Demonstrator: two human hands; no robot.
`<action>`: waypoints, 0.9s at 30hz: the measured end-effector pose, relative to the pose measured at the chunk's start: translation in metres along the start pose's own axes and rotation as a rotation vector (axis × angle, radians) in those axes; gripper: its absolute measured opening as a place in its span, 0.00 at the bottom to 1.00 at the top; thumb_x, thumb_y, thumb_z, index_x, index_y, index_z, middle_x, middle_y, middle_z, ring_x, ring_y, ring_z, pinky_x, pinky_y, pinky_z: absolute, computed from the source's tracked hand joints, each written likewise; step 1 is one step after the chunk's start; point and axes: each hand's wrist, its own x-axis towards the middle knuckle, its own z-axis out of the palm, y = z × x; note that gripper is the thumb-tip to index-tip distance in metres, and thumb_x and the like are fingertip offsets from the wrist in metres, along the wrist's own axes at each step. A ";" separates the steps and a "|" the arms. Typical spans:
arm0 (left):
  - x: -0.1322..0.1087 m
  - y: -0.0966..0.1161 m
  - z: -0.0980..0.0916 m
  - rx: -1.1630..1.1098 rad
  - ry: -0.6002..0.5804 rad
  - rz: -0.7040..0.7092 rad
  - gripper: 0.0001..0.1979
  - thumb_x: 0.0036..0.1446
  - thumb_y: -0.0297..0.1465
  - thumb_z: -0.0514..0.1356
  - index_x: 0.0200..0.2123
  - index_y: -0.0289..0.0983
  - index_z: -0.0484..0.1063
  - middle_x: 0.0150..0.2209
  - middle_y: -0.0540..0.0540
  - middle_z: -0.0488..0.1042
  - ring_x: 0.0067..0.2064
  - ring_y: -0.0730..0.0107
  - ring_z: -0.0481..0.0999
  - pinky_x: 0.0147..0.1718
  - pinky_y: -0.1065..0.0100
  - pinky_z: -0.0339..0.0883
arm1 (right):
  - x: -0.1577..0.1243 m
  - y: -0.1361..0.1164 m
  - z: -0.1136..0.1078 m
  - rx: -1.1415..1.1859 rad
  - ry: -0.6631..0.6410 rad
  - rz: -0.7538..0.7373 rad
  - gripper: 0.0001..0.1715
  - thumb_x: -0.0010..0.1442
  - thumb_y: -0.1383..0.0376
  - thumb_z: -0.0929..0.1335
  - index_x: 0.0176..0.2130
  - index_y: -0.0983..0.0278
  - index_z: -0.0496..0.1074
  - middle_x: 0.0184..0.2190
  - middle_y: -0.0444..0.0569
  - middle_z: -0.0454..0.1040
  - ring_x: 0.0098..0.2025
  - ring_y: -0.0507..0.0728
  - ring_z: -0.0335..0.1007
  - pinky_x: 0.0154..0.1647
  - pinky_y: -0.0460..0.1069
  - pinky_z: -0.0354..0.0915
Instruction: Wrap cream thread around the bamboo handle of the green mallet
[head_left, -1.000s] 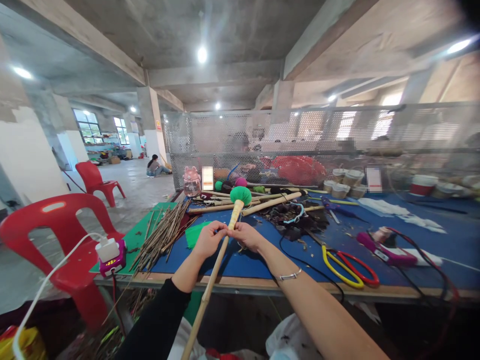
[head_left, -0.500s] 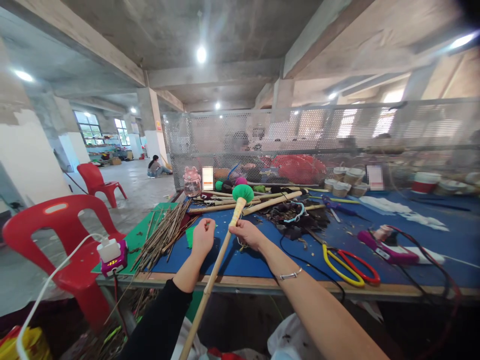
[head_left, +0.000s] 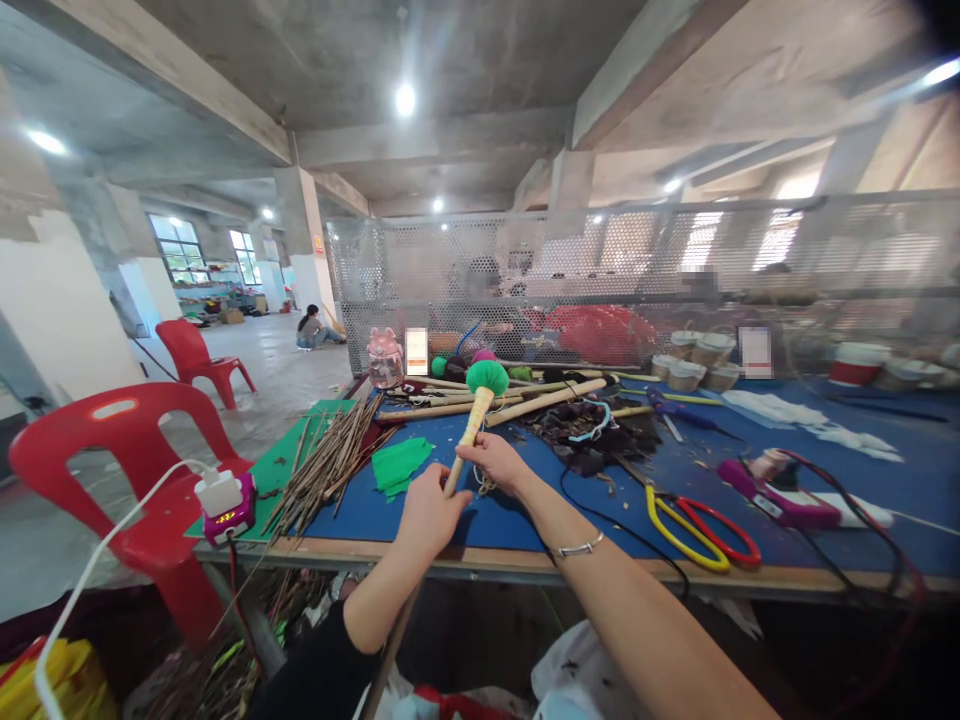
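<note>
I hold a long bamboo stick (head_left: 471,430) that slants up from below the table toward the far side. A green ball-shaped tuft (head_left: 487,377) caps its upper end. My left hand (head_left: 429,511) is wrapped round the shaft near the table's front edge. My right hand (head_left: 493,461) pinches the shaft a little higher up, just under the pale wrapped section. A thin bracelet (head_left: 579,548) sits on my right wrist.
The blue table (head_left: 825,560) carries a bundle of thin twigs (head_left: 322,465), green felt pieces (head_left: 399,463), more bamboo sticks (head_left: 540,402), yellow-and-red scissors (head_left: 694,530), a pink glue gun (head_left: 780,500) and small pots (head_left: 694,372). Red chairs (head_left: 112,470) stand left; a mesh screen (head_left: 600,270) backs the table.
My left hand left the stick, swung out to the left, then came back and gripped the shaft lower down. My right hand kept its hold near the wrapped part.
</note>
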 end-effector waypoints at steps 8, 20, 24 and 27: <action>-0.001 0.000 -0.006 -0.530 -0.209 -0.191 0.18 0.48 0.44 0.56 0.32 0.33 0.70 0.21 0.48 0.72 0.15 0.79 0.62 0.14 0.75 0.53 | -0.006 -0.007 0.002 0.307 -0.332 0.118 0.22 0.44 0.55 0.71 0.35 0.66 0.64 0.13 0.32 0.48 0.13 0.43 0.35 0.13 0.42 0.32; -0.005 -0.003 -0.008 -0.536 -0.181 -0.136 0.17 0.43 0.42 0.61 0.27 0.34 0.64 0.18 0.53 0.68 0.13 0.82 0.61 0.12 0.77 0.52 | -0.005 -0.003 -0.003 0.255 -0.246 0.082 0.21 0.43 0.56 0.72 0.32 0.67 0.64 0.11 0.31 0.48 0.12 0.42 0.34 0.11 0.41 0.32; -0.005 0.000 -0.014 -0.588 -0.342 -0.202 0.18 0.46 0.44 0.57 0.30 0.34 0.65 0.22 0.49 0.72 0.14 0.81 0.64 0.12 0.78 0.50 | -0.004 -0.004 -0.003 0.275 -0.255 0.099 0.22 0.42 0.56 0.72 0.32 0.66 0.63 0.11 0.31 0.48 0.12 0.42 0.35 0.11 0.41 0.32; -0.004 0.006 -0.008 -0.485 -0.250 -0.202 0.17 0.45 0.42 0.60 0.32 0.34 0.66 0.22 0.51 0.70 0.17 0.80 0.64 0.13 0.79 0.53 | -0.002 -0.001 -0.003 0.207 -0.185 0.088 0.22 0.41 0.56 0.73 0.26 0.65 0.59 0.10 0.31 0.50 0.11 0.41 0.36 0.10 0.41 0.33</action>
